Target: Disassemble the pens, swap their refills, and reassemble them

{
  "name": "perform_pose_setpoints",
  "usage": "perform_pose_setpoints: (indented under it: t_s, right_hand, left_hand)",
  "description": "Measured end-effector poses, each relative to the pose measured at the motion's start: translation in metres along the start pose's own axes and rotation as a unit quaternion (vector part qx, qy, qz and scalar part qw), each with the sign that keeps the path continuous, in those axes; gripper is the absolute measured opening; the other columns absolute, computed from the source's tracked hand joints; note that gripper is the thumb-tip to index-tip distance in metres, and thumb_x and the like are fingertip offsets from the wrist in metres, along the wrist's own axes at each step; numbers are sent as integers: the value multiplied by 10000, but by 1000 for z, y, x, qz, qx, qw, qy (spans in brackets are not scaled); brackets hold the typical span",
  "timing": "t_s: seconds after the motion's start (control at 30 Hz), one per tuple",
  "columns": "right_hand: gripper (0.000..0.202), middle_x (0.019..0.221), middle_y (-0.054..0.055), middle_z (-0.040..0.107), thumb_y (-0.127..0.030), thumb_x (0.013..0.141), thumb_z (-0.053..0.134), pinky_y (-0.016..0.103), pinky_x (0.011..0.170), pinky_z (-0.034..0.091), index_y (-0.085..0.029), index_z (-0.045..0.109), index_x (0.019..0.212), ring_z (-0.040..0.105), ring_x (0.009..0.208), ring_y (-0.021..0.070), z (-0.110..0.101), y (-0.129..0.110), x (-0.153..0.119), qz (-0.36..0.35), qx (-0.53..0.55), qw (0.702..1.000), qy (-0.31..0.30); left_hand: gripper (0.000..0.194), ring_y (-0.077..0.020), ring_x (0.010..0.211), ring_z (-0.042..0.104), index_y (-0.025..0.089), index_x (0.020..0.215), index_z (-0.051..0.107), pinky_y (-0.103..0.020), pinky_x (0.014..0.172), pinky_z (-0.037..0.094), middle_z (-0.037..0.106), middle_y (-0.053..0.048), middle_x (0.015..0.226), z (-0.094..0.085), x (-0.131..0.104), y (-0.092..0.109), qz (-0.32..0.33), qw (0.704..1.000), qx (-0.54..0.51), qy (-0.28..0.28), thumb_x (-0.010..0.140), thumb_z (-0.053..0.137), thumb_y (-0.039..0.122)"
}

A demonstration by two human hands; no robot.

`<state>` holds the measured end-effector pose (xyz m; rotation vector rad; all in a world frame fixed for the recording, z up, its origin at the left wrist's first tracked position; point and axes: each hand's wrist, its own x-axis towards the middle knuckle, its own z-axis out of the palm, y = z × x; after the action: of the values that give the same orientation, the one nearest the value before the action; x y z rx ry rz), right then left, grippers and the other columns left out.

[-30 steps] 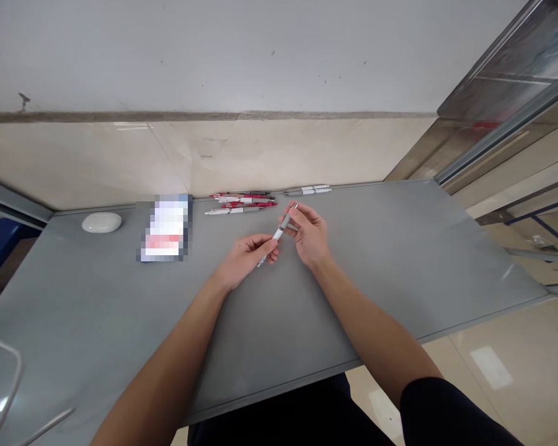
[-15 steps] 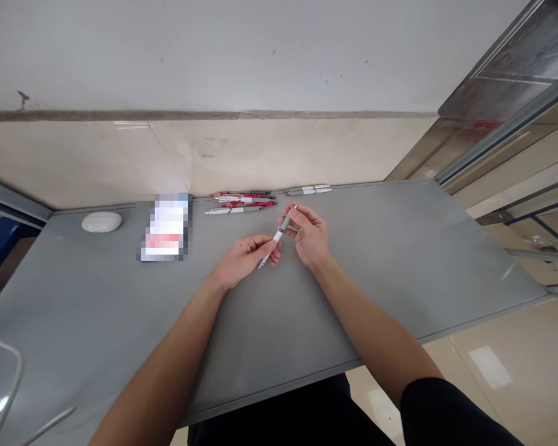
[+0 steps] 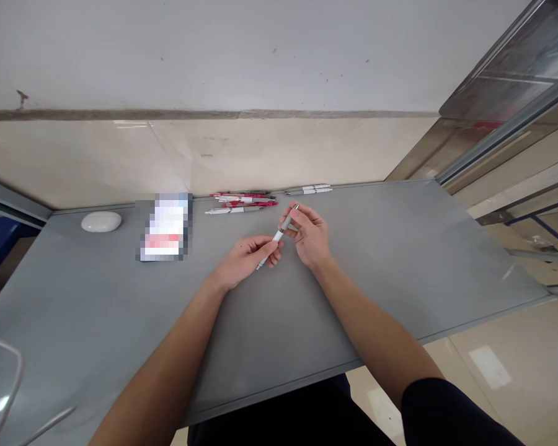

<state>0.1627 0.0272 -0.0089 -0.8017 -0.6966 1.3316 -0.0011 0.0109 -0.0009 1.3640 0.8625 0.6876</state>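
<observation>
Between my two hands a white and grey pen slants up to the right, its metal tip at the upper end. My left hand is closed on the white lower part, thumb on top. Around the grey grip near the tip, the fingers of my right hand are pinched. Beyond the hands lies a loose bunch of red and white pens, with one white and grey pen at its near side. A pair of white and grey pens rests to the right of that bunch.
All this is on a grey table against a tiled wall. Left of the pens lie a phone with a blurred screen and a white rounded case. A white cable curves over the near left corner.
The pen and both hands have shifted only very slightly. Both hands keep their hold on the pen, and the other pens lie as before.
</observation>
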Motion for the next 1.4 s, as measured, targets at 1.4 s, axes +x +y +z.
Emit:
perform_pose_setpoints:
  t_s: [1.4]
  right_hand:
    - [146, 737, -36, 676, -296, 664, 784, 243, 604, 565, -247, 730, 789, 660, 680, 113, -1, -4, -1, 1, -7, 1000, 6]
  left_hand:
    - [307, -113, 651, 533, 160, 762, 644, -250, 641, 444, 589, -14, 719, 0, -3, 2, -8, 1000, -12, -8, 862, 595, 447]
